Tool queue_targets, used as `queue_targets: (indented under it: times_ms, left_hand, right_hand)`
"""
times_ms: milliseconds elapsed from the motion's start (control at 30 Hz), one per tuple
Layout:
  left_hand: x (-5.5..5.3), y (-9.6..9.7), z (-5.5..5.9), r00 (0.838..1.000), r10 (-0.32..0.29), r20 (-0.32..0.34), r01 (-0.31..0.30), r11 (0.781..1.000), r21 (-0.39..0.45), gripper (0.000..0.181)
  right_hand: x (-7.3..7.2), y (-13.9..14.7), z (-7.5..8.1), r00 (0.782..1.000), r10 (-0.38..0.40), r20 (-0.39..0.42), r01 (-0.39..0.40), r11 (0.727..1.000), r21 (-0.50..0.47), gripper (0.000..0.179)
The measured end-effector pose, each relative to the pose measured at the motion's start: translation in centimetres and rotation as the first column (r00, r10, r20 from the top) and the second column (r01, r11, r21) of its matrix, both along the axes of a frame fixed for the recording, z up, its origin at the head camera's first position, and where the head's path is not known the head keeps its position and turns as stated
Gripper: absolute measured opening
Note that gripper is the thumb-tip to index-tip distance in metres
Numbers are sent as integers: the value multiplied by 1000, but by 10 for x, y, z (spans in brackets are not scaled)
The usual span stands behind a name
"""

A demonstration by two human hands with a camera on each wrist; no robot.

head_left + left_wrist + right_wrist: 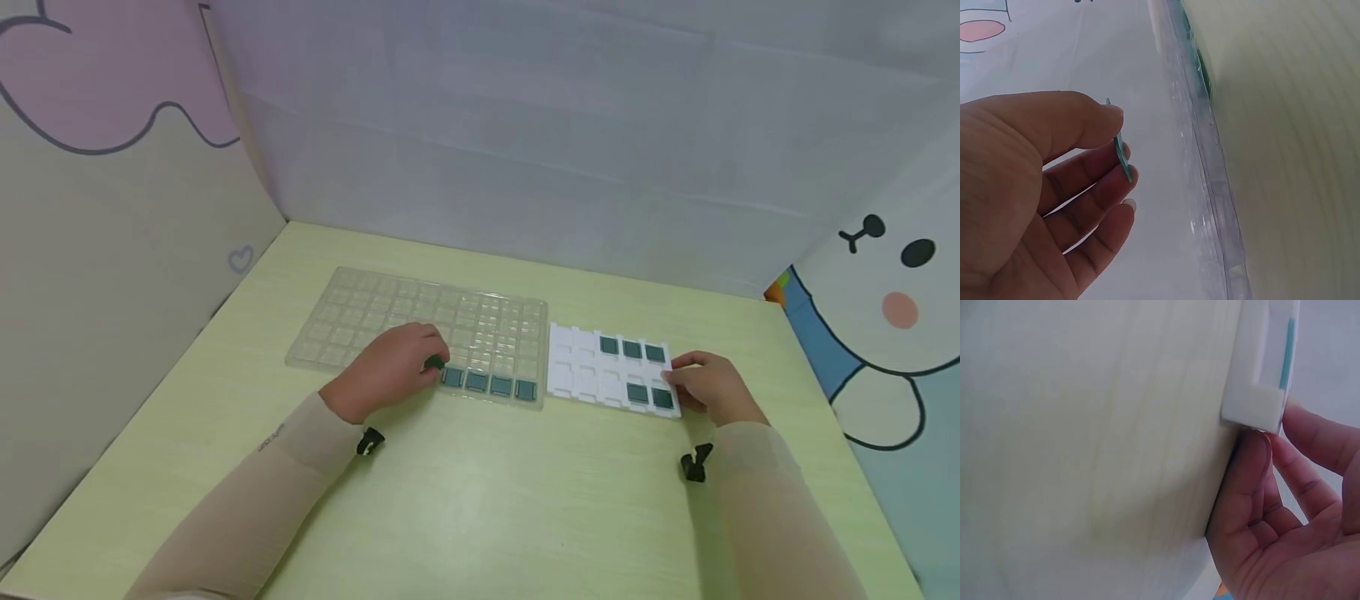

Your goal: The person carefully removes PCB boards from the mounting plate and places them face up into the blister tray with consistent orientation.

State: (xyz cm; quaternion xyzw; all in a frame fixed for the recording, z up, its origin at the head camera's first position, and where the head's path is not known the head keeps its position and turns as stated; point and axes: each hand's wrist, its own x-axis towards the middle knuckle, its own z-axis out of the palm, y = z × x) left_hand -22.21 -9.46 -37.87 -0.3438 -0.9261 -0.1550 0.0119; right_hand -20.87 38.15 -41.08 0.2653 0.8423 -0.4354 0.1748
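My left hand (392, 367) pinches a thin green square chip (1123, 161) between thumb and fingertips, held on edge. It is over the front row of a clear plastic tray (352, 298) with many square pockets. Several green chips (476, 382) lie in that row, to the right of the hand. At the right end of a white tray (573, 340), my right hand (712, 387) grips the edge, thumb at the top rim and fingers by the end. Green chips (632, 349) fill three back-row pockets at the right, and two more (637, 392) sit in the front row.
Both trays lie side by side on a pale wood-grain table (480, 500), the white one at the right. A pale cloth wall (525, 150) rises behind the table, with printed panels on the left and right (900, 350). Each wrist carries a black clip (370, 441).
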Motion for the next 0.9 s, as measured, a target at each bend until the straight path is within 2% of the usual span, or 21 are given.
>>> queue_targets:
  times_ms: [233, 600, 900]
  left_hand:
    - [-4, -4, -2, 1000, -3, 24, 4, 1000, -20, 14]
    - [-6, -9, -8, 996, -25, 82, 22, 999, 30, 10]
    - [-10, -11, -13, 993, -18, 121, 15, 1000, 26, 11]
  right_hand:
    - [1, 1, 0, 1000, 23, -1, -23, 1000, 19, 52]
    - [1, 1, 0, 1000, 22, -9, -22, 1000, -1, 53]
    - [1, -1, 1, 1000, 10, -10, -10, 1000, -2, 52]
